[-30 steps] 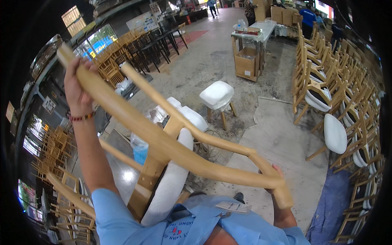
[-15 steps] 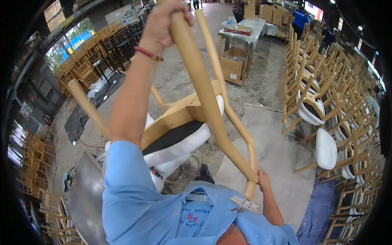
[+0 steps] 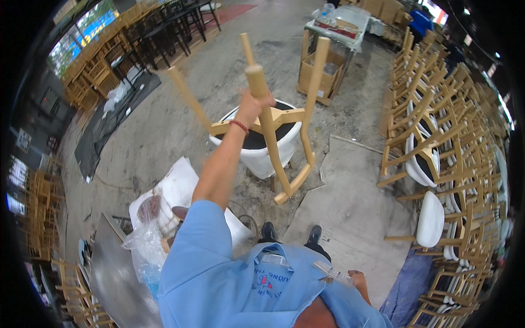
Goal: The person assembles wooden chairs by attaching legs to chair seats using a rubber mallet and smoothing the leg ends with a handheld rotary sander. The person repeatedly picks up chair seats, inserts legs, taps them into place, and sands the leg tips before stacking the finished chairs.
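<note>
An upside-down wooden chair [image 3: 288, 116] is in front of me, its legs pointing up. Its padded seat has a white cover [image 3: 257, 163] and a black underside. My left hand [image 3: 256, 106] is wrapped round one of the legs. The curved backrest rail [image 3: 295, 185] hangs low on the side toward me. What the seat rests on, if anything, is hidden beneath it. Down by my right side is my right hand [image 3: 358, 281], apart from the chair. My shirt and a badge [image 3: 332, 273] partly cover it, so its fingers are unclear.
Rows of stacked chairs [image 3: 426, 147] with white seats line the right. A worktable [image 3: 336, 27] with a carton [image 3: 317, 74] below stands ahead. Clear plastic wrap [image 3: 145, 246], white sheets [image 3: 180, 177] and a metal-grey board [image 3: 117, 273] lie at left. Flattened cardboard [image 3: 350, 202] covers floor beside my feet.
The chair has gone down and away from my body, turning as it went. My left hand came down with it, gripping a leg. My right hand has let go of the backrest.
</note>
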